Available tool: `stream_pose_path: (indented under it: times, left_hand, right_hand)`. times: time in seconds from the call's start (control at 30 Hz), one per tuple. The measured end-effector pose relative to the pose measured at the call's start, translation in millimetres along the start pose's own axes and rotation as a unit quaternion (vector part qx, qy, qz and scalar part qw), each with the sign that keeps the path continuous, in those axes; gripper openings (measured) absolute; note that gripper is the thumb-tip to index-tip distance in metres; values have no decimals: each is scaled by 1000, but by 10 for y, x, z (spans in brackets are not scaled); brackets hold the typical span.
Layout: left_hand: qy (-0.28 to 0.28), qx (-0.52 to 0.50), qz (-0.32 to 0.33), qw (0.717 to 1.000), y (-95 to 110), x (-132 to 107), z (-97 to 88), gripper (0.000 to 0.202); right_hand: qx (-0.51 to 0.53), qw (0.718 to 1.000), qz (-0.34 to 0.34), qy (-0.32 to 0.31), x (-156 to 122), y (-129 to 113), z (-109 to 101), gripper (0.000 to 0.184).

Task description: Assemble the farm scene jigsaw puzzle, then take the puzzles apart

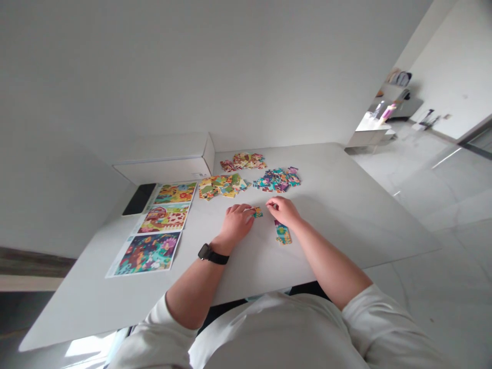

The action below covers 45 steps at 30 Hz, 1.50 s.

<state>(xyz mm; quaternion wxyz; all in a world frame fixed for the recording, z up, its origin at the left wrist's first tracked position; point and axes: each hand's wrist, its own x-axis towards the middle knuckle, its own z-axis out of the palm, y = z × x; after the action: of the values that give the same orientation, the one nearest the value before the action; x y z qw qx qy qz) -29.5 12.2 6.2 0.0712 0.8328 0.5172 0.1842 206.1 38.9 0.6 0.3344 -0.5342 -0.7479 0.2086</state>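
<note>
My left hand (237, 221), with a dark watch on its wrist, lies on the table with its fingers curled. Its thumb and fingertips grip the edge of a small teal and orange puzzle piece (258, 212). Just to the right, my right hand (283, 210) is closed in a pinch above the table; whatever is between its fingertips is too small to tell. Below it lies a joined strip of puzzle pieces (283, 233), teal with purple and orange. Beyond both hands is a heap of teal and purple puzzle pieces (277, 179).
Further heaps hold yellow-green puzzle pieces (223, 185) and red-brown puzzle pieces (243, 161). On the left lie a farm picture (163, 218), a lion picture (176, 193), a dark floral picture (148, 253) and a black phone (140, 199). A white box (165, 166) stands against the wall.
</note>
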Motion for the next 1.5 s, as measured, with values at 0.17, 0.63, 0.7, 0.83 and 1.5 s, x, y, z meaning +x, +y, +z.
stream_pose_path:
  times: [0.17, 0.63, 0.7, 0.83, 1.5]
  left_hand:
    - [-2, -32, 21, 999, 11, 37, 44, 26]
    - [95, -125, -14, 988, -166, 39, 42, 20]
    - [140, -164, -37, 976, -179, 43, -6, 24]
    - [220, -222, -109, 943, -275, 56, -134, 29]
    - [118, -235, -81, 961, -267, 43, -1, 28]
  right_hand:
    - [-5, 1000, 2, 3, -25, -13, -37, 12]
    - [-10, 1000, 25, 7, -25, 46, -90, 12]
    - [-12, 999, 27, 18, -22, 59, -112, 12]
    - [-10, 998, 35, 57, -20, 102, -188, 15]
    - [-19, 1000, 17, 11, -41, 155, -136, 16]
